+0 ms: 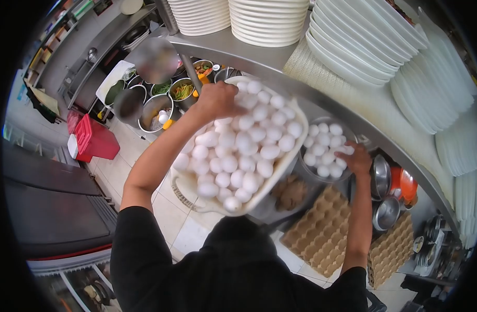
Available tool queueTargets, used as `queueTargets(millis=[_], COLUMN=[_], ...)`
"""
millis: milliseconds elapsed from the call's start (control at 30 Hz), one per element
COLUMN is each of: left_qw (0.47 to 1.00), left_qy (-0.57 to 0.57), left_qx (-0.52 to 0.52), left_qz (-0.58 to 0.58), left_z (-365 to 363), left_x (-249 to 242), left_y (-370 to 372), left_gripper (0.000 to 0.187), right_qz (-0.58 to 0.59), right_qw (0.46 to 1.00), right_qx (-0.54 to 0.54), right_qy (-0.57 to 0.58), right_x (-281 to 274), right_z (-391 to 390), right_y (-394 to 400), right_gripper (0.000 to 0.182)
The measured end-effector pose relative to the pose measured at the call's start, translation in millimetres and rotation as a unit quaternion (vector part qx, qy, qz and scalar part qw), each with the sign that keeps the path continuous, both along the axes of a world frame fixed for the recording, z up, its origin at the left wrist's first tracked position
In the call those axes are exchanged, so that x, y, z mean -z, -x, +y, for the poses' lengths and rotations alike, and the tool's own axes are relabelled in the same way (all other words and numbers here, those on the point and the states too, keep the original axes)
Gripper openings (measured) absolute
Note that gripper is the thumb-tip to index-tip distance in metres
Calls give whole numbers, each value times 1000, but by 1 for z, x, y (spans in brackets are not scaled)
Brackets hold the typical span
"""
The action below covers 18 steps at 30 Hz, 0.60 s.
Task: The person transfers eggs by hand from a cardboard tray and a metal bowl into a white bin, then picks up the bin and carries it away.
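Note:
A large white tub heaped with white eggs stands in front of me. My left hand reaches over its far left part, fingers bent down at the eggs; the fingertips are blurred, and what they hold, if anything, cannot be made out. To the right of the tub is a round metal bowl with more white eggs. My right hand is at this bowl's right side, its fingers at the eggs there; whether it grips one is unclear.
Brown egg trays lie at the lower right, beside metal bowls. Stacked white plates fill the shelf above. Pots of cut vegetables stand at the upper left, and a red bin is on the floor.

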<state>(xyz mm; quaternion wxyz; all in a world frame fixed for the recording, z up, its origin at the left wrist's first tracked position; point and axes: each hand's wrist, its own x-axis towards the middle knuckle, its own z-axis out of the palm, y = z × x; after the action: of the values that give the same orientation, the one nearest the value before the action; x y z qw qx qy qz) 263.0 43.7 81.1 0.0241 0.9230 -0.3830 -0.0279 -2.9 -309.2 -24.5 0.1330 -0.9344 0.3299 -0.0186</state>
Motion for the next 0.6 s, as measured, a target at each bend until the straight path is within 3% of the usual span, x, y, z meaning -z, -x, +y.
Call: queueTargets(millis=[67, 100, 133, 200, 400, 533, 600], left_qw=[995, 987, 957, 907, 906, 897, 894], left_qy=[85, 114, 182, 185, 174, 203, 200], left_qx=[-16, 5, 101, 100, 250, 352, 368], left_qz=[39, 114, 202, 364, 295, 172, 162], left_z=[6, 7, 8, 0, -28, -31, -29], left_x=[-12, -9, -11, -11, 38, 67, 70], left_y=[19, 25, 39, 67, 108, 111, 110], left_gripper=[44, 36, 29, 29, 30, 39, 42], right_qz=[36, 51, 66, 85, 78, 69, 87], right_qw=[999, 998, 996, 994, 993, 990, 994], right_qx=[-2, -6, -11, -5, -2, 0, 18], right_qy=[32, 44, 57, 66, 86, 123, 68], right_x=[-6, -8, -8, -5, 2, 13, 1], right_z=[6, 8, 9, 8, 6, 0, 1], right_y=[2, 3, 3, 2, 1, 4, 3], right_gripper=[60, 62, 64, 65, 66, 65, 66])
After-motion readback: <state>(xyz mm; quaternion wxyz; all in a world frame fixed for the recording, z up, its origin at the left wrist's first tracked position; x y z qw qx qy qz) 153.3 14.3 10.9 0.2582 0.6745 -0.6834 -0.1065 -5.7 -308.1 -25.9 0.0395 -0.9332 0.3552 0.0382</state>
